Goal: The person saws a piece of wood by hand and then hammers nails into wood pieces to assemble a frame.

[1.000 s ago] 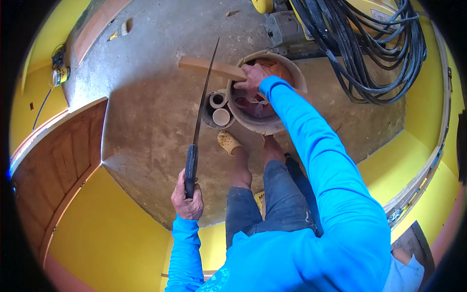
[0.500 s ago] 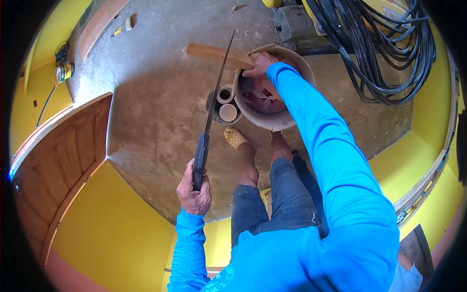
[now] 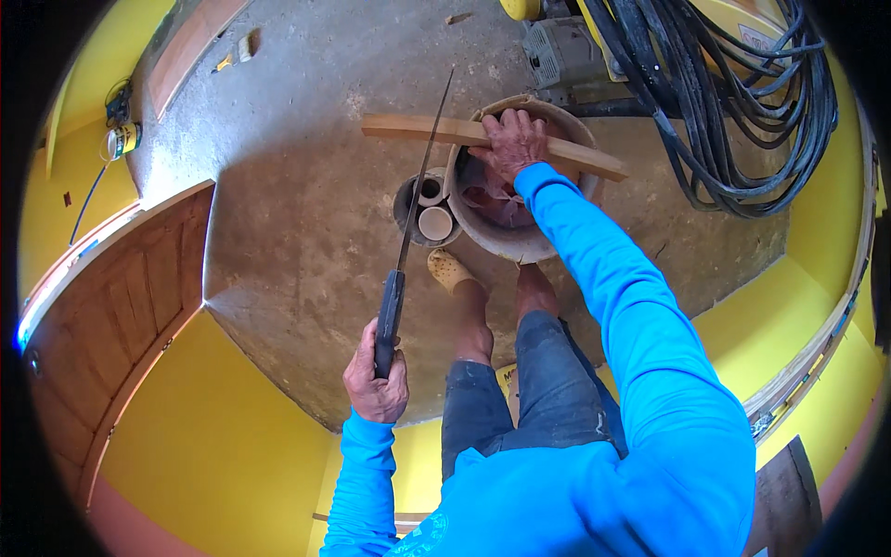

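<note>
In my left hand (image 3: 378,373) is a hand saw (image 3: 391,311), held by its dark handle. Its long narrow blade points up and away, crossing in view over the left part of a wooden strip (image 3: 422,129). My right hand (image 3: 513,144) is closed over the middle of that strip, above a large round bucket (image 3: 520,249). The strip lies across the bucket's top, with both ends sticking out past the rim. Reddish material and crumpled clear plastic (image 3: 497,197) show inside the bucket. Whether the strip rests on the rim is hard to tell.
Left of the bucket stand short pipe-like cylinders (image 3: 435,223) in a dark round container. Thick black hose coils (image 3: 742,139) hang over a yellow object at upper right, beside a grey machine (image 3: 563,51). A wooden door (image 3: 121,306) is at left; a brush (image 3: 246,45) lies on the floor.
The wooden strip has come up and to the right, and now shows on both sides of my right hand. My right hand has turned over it. The saw has shifted slightly.
</note>
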`<state>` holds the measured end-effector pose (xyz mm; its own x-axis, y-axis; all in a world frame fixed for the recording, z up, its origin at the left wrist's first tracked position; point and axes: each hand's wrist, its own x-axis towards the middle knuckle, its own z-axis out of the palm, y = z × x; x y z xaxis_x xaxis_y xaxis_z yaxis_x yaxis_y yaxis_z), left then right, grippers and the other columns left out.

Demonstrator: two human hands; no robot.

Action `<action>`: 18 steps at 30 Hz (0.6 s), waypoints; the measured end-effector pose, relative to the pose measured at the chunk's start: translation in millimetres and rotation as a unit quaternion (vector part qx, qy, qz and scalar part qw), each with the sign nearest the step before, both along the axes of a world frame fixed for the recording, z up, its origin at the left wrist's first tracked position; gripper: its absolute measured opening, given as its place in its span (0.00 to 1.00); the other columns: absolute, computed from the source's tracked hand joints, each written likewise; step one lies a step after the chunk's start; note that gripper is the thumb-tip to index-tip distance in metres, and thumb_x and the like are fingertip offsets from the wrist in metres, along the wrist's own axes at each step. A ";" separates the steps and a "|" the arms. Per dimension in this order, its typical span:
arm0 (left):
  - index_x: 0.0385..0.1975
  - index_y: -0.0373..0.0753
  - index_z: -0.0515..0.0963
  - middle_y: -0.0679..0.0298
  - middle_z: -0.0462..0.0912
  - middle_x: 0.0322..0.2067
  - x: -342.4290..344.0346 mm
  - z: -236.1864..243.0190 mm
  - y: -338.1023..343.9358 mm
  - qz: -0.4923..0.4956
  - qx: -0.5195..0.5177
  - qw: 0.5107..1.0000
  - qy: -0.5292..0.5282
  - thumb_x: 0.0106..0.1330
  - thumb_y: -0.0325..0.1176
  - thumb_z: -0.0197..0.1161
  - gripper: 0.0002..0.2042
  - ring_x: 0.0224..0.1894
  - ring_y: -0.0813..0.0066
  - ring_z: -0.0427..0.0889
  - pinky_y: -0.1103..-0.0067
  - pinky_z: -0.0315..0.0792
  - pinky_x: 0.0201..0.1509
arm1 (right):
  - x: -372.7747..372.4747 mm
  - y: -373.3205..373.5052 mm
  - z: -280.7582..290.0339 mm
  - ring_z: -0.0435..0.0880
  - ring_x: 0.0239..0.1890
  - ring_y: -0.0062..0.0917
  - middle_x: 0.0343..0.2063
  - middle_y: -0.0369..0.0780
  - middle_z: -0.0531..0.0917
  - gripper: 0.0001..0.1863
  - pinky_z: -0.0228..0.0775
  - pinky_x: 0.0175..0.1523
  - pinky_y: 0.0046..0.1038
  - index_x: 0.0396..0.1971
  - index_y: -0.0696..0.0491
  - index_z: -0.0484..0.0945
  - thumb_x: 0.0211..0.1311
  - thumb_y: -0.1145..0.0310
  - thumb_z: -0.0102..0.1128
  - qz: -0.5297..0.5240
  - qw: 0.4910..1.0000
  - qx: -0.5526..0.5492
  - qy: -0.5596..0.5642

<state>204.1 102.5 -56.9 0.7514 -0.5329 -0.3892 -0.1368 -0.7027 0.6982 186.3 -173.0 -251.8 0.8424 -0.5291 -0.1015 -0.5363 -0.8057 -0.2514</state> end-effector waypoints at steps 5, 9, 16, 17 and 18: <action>0.42 0.35 0.64 0.57 0.73 0.26 -2.8 -4.0 -13.3 -0.014 -0.003 1.000 -0.003 0.44 0.19 0.51 0.21 0.28 0.70 0.74 0.83 0.66 0.33 | 4.8 -1.6 -0.7 0.68 0.38 0.32 0.31 0.41 0.70 0.22 0.59 0.37 0.37 0.28 0.49 0.68 0.35 0.50 0.58 -0.057 0.994 0.065 0.065; 0.43 0.35 0.64 0.59 0.72 0.25 -6.2 -9.2 -24.1 0.000 0.007 1.000 0.000 0.46 0.19 0.51 0.20 0.26 0.74 0.72 0.84 0.65 0.30 | 5.9 11.1 7.9 0.67 0.41 0.32 0.34 0.40 0.70 0.24 0.56 0.43 0.38 0.32 0.49 0.69 0.39 0.46 0.52 -0.058 0.993 0.072 0.073; 0.40 0.35 0.66 0.57 0.72 0.23 -16.2 -21.3 -28.9 0.012 -0.030 0.998 -0.048 0.45 0.20 0.52 0.18 0.24 0.74 0.73 0.84 0.65 0.29 | 23.7 2.3 26.3 0.66 0.45 0.34 0.41 0.41 0.69 0.23 0.52 0.47 0.42 0.36 0.51 0.69 0.50 0.50 0.36 -0.045 0.971 0.117 0.203; 0.40 0.35 0.65 0.56 0.72 0.24 -17.9 -24.0 -26.7 0.006 -0.036 0.997 -0.063 0.45 0.21 0.52 0.18 0.25 0.72 0.74 0.83 0.66 0.30 | 28.2 -0.4 41.8 0.66 0.45 0.36 0.41 0.42 0.69 0.25 0.53 0.47 0.42 0.37 0.52 0.69 0.50 0.48 0.35 0.008 0.964 0.131 0.229; 0.40 0.34 0.65 0.55 0.72 0.25 -20.7 -27.9 -25.4 -0.003 -0.045 0.996 -0.076 0.45 0.21 0.52 0.18 0.27 0.70 0.74 0.82 0.66 0.30 | 26.6 -2.3 47.6 0.67 0.45 0.38 0.40 0.44 0.70 0.27 0.54 0.48 0.42 0.37 0.52 0.70 0.49 0.46 0.34 0.057 0.954 0.142 0.258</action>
<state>183.4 77.1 -84.8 0.7946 -0.5654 -0.2213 -0.2495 -0.6364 0.7299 212.9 -175.3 -204.2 0.6917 -0.3266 -0.6441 -0.5613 -0.8043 -0.1949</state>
